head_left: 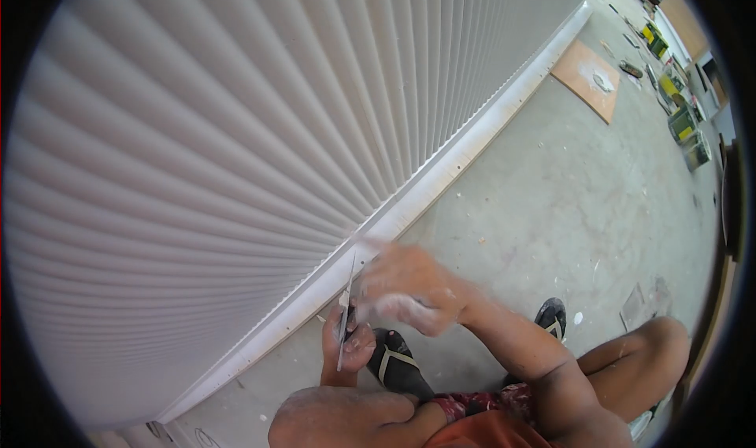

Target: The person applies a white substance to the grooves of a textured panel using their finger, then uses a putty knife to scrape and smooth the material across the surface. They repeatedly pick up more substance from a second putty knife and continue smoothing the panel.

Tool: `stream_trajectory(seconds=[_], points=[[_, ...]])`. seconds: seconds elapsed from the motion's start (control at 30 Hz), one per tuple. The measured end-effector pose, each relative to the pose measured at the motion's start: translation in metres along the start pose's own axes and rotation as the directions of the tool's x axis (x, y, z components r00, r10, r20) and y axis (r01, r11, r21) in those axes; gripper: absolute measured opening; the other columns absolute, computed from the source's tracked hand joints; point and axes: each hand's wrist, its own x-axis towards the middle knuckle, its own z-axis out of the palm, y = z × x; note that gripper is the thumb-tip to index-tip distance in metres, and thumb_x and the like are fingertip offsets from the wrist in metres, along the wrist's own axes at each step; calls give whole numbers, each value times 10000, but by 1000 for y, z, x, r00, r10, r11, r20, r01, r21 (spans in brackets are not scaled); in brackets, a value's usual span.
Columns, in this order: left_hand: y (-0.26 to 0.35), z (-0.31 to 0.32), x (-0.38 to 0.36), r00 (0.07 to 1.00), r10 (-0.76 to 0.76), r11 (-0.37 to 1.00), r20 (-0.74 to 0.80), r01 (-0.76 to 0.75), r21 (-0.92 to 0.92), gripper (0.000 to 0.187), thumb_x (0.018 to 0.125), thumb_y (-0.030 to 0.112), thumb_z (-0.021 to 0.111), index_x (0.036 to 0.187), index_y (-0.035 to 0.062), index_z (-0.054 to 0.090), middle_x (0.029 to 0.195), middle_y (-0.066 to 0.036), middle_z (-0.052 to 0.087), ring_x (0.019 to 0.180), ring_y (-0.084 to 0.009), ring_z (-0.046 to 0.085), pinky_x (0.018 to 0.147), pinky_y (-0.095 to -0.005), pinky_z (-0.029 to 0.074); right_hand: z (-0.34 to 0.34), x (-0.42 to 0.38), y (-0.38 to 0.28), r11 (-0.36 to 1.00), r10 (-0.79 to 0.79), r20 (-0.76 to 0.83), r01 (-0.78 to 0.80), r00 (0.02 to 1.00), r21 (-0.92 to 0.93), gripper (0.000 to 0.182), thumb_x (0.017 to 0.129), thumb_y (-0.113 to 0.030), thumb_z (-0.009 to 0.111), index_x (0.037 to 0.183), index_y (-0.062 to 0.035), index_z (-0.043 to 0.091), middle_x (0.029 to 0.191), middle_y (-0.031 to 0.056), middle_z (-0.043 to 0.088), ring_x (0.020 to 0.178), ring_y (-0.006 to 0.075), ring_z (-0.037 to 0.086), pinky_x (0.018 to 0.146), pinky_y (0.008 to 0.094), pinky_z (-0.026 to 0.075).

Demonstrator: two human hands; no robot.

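My left hand [351, 344] is closed around a putty knife [345, 330], which I see nearly edge-on. A dab of white filler clings to the blade, whose thin tip points up at the skirting. Just right of it, my right hand [413, 289] is smeared by motion, so its fingers cannot be made out clearly. White residue coats its thumb side. It is over the white skirting board [425, 179], which has small dark holes along it and runs beneath the ribbed white wall panel [299, 117].
A wooden board [579, 70] with white filler lies on the grey floor [543, 212]. Several tins, including a green tin [682, 124], stand along the right side. My sandalled feet, one in a black flip-flop [400, 363], are near my hands.
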Motion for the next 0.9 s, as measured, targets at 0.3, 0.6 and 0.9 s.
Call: stream_trajectory(seconds=[0.3,0.6,0.9], points=[[-6,50,0,982,-49,999,-183,52,8,437,1056,334,407,746,43,507,518,-27,466,321,-97,400,311,-245,342,8,-24,20,987,-33,190,3,981,160,280,947,-183,544,734,-7,586,674,136,523,644,364,550,1146,646,228],[12,23,-14,985,139,969,101,-114,-220,333,1067,281,373,1060,2,554,695,-39,521,365,-136,442,375,-257,369,-32,29,-22,920,-223,39,224,974,-321,234,879,-253,663,734,-73,620,672,77,553,589,287,534,1132,624,242],[2,4,1,997,-18,999,-71,20,30,334,1057,314,403,1110,23,557,646,-53,503,344,-142,389,346,-255,294,-4,101,-3,692,-292,-205,59,934,-720,237,892,-254,649,730,-82,626,662,46,554,580,247,524,1159,648,114]])
